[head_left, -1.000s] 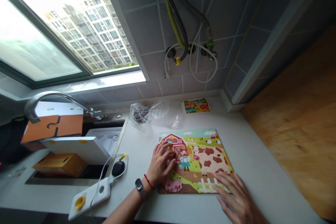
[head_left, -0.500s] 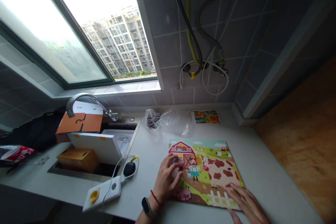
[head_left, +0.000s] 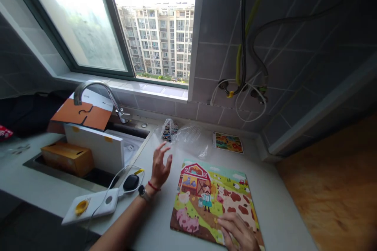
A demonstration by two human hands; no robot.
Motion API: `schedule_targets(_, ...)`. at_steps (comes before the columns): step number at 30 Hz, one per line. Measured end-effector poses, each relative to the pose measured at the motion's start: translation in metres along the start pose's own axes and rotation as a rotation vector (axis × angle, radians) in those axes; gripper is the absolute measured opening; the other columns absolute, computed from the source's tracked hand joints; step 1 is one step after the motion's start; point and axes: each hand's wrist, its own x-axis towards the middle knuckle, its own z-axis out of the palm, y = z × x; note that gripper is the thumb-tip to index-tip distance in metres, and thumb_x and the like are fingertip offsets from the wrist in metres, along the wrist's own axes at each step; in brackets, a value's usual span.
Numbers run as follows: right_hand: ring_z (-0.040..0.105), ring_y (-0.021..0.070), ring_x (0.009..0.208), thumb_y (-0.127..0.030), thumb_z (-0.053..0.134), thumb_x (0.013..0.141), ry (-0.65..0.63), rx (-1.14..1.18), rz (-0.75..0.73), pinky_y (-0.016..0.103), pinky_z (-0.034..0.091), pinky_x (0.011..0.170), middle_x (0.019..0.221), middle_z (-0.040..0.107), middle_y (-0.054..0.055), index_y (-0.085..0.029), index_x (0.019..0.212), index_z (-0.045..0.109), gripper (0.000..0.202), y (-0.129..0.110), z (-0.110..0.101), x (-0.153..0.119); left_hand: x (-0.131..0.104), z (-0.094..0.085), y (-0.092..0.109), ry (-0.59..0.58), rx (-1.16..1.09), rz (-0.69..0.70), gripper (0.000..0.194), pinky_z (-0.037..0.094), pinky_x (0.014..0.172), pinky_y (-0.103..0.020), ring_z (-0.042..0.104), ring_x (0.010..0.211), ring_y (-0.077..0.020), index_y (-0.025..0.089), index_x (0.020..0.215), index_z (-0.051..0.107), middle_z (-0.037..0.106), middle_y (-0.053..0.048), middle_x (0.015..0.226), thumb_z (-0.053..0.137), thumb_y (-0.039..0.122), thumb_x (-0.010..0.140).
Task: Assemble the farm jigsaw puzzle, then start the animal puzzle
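A farm picture puzzle (head_left: 212, 204) with a red barn, a farmer, a cow and pigs lies flat on the white counter. My left hand (head_left: 160, 166) is raised left of the puzzle, fingers apart and holding nothing, near a clear plastic bag (head_left: 188, 135) with dark pieces (head_left: 169, 130) inside. Over the lower right of the puzzle, by the cow's legs, is my right hand (head_left: 238, 230), its fingers bent down on the picture; whether anything is under the fingertips is hidden.
A small printed card (head_left: 228, 142) lies at the back. On the left are a sink with a faucet (head_left: 96, 83), a wooden box (head_left: 67, 158), a white panel (head_left: 94, 145) and an orange sheet (head_left: 81, 113). A power strip (head_left: 91, 206) with a cable sits at the front.
My left hand has lifted off the puzzle and moved left and up toward the bag. My right hand has shifted left over the puzzle. The view has turned.
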Motion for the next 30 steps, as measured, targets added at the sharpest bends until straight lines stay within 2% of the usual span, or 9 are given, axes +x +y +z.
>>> schedule_targets(2,0.081,0.0223,0.094,-0.016,0.058,0.098,-0.093,0.175,0.043,0.027,0.068,0.084,0.103,0.081,0.007,-0.027,0.115,0.077,0.028,-0.023,0.015,0.049,0.023,0.016,-0.022,0.201,-0.014,-0.118,0.036,0.027,0.132,-0.063,0.038,0.156,-0.0342,0.021,0.139,0.054,0.045,-0.019,0.160,0.050,0.039,0.108)
schedule_targets(5,0.079,0.0248,0.103,-0.023,0.056,0.102,-0.167,0.382,0.255,0.036,0.067,0.092,0.108,0.081,0.009,-0.026,0.115,0.079,0.027,-0.049,0.047,0.127,0.040,0.041,-0.050,0.347,-0.057,-0.268,0.048,0.030,0.131,-0.061,0.037,0.157,-0.0343,0.019,0.148,0.042,0.043,-0.021,0.159,0.055,0.040,0.107)
schedule_targets(7,0.077,0.0261,0.111,-0.024,0.054,0.101,-0.210,0.483,0.394,0.042,0.065,0.100,0.119,0.081,0.010,-0.024,0.119,0.079,0.032,-0.055,0.076,0.175,0.039,0.053,-0.062,0.361,-0.082,-0.316,0.051,0.038,0.126,-0.059,0.043,0.152,-0.0351,0.018,0.144,0.047,0.046,-0.021,0.157,0.065,0.042,0.103)
schedule_targets(10,0.067,0.0255,0.134,-0.009,0.051,0.088,-0.295,0.508,0.502,0.044,0.047,0.123,0.137,0.076,0.010,-0.021,0.121,0.081,0.046,-0.047,0.132,0.237,0.032,0.058,-0.072,0.343,-0.104,-0.357,0.043,0.054,0.112,-0.054,0.059,0.135,-0.0320,0.018,0.137,0.060,0.058,-0.016,0.148,0.070,0.041,0.102)
schedule_targets(14,0.061,0.0265,0.143,-0.004,0.052,0.082,-0.357,0.478,0.574,0.041,0.045,0.124,0.147,0.071,0.011,-0.017,0.123,0.081,0.052,-0.027,0.211,0.297,0.029,0.056,-0.079,0.324,-0.129,-0.433,0.038,0.061,0.099,-0.049,0.069,0.117,-0.0263,0.018,0.136,0.065,0.066,-0.012,0.137,0.069,0.040,0.105)
schedule_targets(16,0.065,0.0280,0.137,-0.006,0.055,0.085,-0.367,0.464,0.609,0.041,0.052,0.117,0.142,0.073,0.013,-0.015,0.130,0.077,0.050,-0.021,0.239,0.313,0.031,0.055,-0.082,0.322,-0.158,-0.473,0.039,0.062,0.098,-0.048,0.069,0.116,-0.0261,0.018,0.136,0.064,0.066,-0.012,0.137,0.069,0.040,0.105)
schedule_targets(19,0.071,0.0259,0.125,-0.019,0.059,0.101,-0.346,0.448,0.639,0.042,0.059,0.106,0.135,0.075,0.012,-0.017,0.135,0.072,0.037,-0.014,0.259,0.320,0.034,0.053,-0.082,0.334,-0.215,-0.519,0.039,0.062,0.098,-0.048,0.069,0.116,-0.0261,0.017,0.136,0.064,0.066,-0.012,0.136,0.069,0.040,0.105)
schedule_targets(23,0.072,0.0257,0.113,-0.040,0.070,0.104,-0.346,0.367,0.665,0.048,0.063,0.095,0.135,0.069,0.011,-0.018,0.135,0.066,0.038,-0.005,0.259,0.310,0.035,0.050,-0.073,0.342,-0.288,-0.523,0.037,0.063,0.095,-0.046,0.070,0.111,-0.0246,0.017,0.134,0.065,0.068,-0.011,0.132,0.068,0.040,0.105)
schedule_targets(30,0.065,0.0307,0.130,-0.035,0.073,0.102,-0.428,0.025,0.609,0.054,0.057,0.107,0.151,0.060,0.014,-0.021,0.146,0.059,0.049,0.025,0.251,0.331,0.032,0.053,-0.050,0.307,-0.389,-0.456,0.032,0.060,0.076,-0.032,0.067,0.081,-0.0160,0.017,0.102,0.067,0.069,-0.003,0.093,0.061,0.047,0.108)
